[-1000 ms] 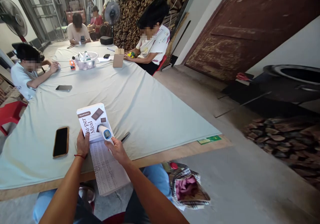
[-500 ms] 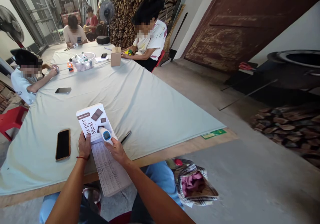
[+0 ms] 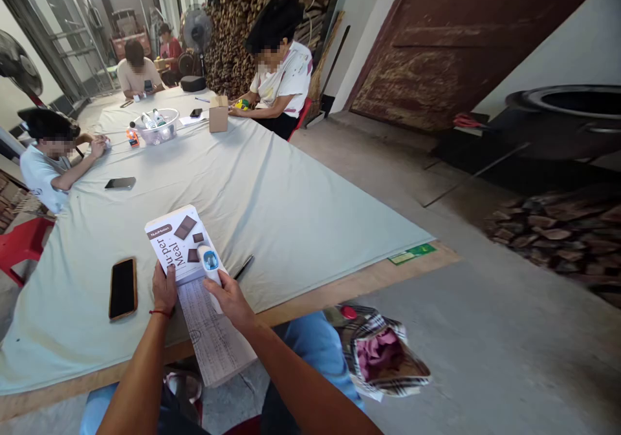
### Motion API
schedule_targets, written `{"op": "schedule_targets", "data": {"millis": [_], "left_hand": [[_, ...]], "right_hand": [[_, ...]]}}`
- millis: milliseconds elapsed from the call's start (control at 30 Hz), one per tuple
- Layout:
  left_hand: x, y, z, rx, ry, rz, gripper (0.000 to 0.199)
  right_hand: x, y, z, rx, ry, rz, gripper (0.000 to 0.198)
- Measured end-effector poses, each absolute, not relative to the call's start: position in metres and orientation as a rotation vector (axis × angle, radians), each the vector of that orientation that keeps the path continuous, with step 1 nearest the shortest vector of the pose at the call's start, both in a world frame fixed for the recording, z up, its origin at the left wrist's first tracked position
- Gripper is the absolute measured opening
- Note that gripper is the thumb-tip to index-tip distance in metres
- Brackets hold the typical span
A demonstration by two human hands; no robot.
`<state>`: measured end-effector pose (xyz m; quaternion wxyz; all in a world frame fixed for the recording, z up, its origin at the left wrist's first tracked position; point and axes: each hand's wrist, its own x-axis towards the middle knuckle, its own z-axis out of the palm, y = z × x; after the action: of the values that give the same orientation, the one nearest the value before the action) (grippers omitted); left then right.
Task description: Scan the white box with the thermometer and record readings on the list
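Observation:
My left hand (image 3: 165, 287) grips the lower left edge of a white box (image 3: 167, 228) printed with "Meal" and dark chocolate squares. In my right hand (image 3: 231, 298) is a white infrared thermometer (image 3: 210, 264) with a blue-framed display, its head over the right side of the box. Below the box, a sheet of handwritten paper (image 3: 213, 338) hangs over the table edge. A pen (image 3: 244, 267) lies just right of the thermometer. Left of my left hand rests a phone in a brown case (image 3: 123, 288).
The cloth-covered table (image 3: 301, 209) carries another phone (image 3: 120, 183), a plastic basket (image 3: 160, 131) of bottles, an orange-labelled bottle (image 3: 132, 136) and a cardboard box (image 3: 218, 117). Several people sit around it. By my right knee is a checked bag (image 3: 388, 357); stacked firewood (image 3: 557, 234) stands at right.
The thermometer has tilted more upright in my right hand, showing more of its display and handle. My left hand still holds the box. The camera view has shifted slightly.

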<state>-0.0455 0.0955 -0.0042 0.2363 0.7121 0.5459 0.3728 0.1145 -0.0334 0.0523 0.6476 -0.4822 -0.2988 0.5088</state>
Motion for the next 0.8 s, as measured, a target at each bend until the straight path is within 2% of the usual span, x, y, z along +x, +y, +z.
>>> {"op": "schedule_targets", "data": {"millis": [233,467,667,800], "left_hand": [[-0.045,0.096,-0.001,1.93,1.499,1.046,0.04],[-0.044,0.096,0.003,1.925,1.494,1.036,0.042],[-0.044,0.096,0.003,1.941,1.452,1.031,0.046],[-0.043,0.091,0.006,1.962,1.49,0.95,0.062]], "right_hand": [[0.148,-0.061,0.093,-1.239,-0.707,0.929,0.032],[0.163,-0.073,0.104,-1.261,-0.698,0.834,0.037],[0.18,-0.068,0.082,-1.401,-0.839,0.663,0.041],[0.228,-0.051,0.047,-1.897,-1.023,0.361,0.049]]}}
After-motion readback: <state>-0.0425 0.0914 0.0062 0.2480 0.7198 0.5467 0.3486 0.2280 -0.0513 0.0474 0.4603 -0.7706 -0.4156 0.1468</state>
